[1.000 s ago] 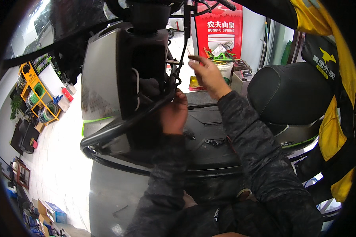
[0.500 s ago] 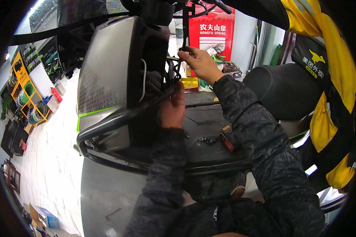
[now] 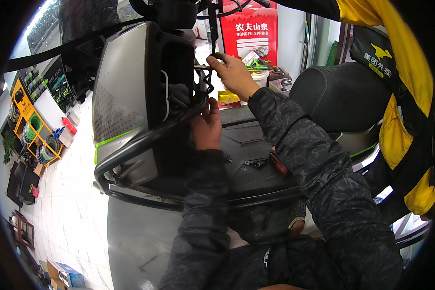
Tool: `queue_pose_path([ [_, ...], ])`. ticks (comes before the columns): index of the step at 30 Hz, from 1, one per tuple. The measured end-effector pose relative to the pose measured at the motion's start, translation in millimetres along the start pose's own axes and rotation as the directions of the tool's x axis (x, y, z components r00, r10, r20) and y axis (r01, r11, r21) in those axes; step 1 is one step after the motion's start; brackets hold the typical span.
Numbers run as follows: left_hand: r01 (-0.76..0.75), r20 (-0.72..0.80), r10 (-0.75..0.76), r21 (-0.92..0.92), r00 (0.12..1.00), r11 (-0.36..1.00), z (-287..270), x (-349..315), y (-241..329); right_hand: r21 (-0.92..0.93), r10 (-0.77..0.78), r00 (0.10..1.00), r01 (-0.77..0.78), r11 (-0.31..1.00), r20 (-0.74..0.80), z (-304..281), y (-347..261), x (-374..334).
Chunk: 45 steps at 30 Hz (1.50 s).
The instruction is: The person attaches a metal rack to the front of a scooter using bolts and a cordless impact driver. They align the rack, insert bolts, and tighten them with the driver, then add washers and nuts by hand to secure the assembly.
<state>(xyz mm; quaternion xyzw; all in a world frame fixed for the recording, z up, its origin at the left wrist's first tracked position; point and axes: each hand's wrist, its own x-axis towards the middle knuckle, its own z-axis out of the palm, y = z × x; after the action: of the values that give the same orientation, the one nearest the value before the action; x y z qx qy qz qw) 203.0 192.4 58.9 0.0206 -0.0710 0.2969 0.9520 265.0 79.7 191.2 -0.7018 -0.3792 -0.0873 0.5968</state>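
Note:
A grey and black electric scooter stands in front of me, its front panel (image 3: 123,82) at the left. My right hand (image 3: 234,75) is raised behind the panel, thumb and fingers pinched on a thin black cable (image 3: 210,83) that runs down in bends. Below it my left hand (image 3: 207,128) points upward, fingers stretched and slightly apart beside the cable's lower part and the black tubular bar (image 3: 145,140). The bar and the panel's shadow hide part of that hand. On the black footboard (image 3: 237,181) lie a ratchet-like metal tool (image 3: 255,163) and a red and black tool (image 3: 278,164).
The black seat (image 3: 343,96) is at the right, with a black and yellow jacket (image 3: 406,87) beside it. Beyond the scooter are a red box (image 3: 251,36), a yellow-red packet (image 3: 228,99) and tools. An orange rack (image 3: 31,121) with coiled tyres stands far left.
The whole view has shifted slightly, so the scooter appears further left and up. My right hand keeps its pinch on the cable; my left hand's fingers have bent and parted a little.

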Motion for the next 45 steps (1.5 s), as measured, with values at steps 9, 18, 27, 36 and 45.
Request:
queue_pose_path([
  [9,0.012,0.162,-0.022,0.064,0.987,0.998,-8.7,5.9,7.4,0.377,0.341,0.914,-0.401,0.835,0.217,17.3,26.1,-39.5],
  [18,-0.578,0.557,0.189,0.812,0.808,0.077,-17.0,-2.1,5.5,0.256,0.013,0.992,-0.045,0.966,0.123,29.4,50.4,-60.8],
  [27,-0.225,0.221,0.113,0.587,0.969,0.778,-11.3,-13.8,15.1,0.426,0.036,0.998,-0.051,0.903,0.042,55.1,74.4,-68.1],
  [36,0.013,0.29,-0.199,0.537,0.936,0.843,-4.2,-20.0,31.0,0.404,-0.051,0.998,0.059,0.913,-0.031,65.1,78.2,-69.6],
  [45,-0.122,0.101,0.074,0.918,0.992,0.378,31.4,-44.8,20.9,0.538,0.018,1.0,-0.012,0.843,-0.007,68.7,81.5,-71.7],
])
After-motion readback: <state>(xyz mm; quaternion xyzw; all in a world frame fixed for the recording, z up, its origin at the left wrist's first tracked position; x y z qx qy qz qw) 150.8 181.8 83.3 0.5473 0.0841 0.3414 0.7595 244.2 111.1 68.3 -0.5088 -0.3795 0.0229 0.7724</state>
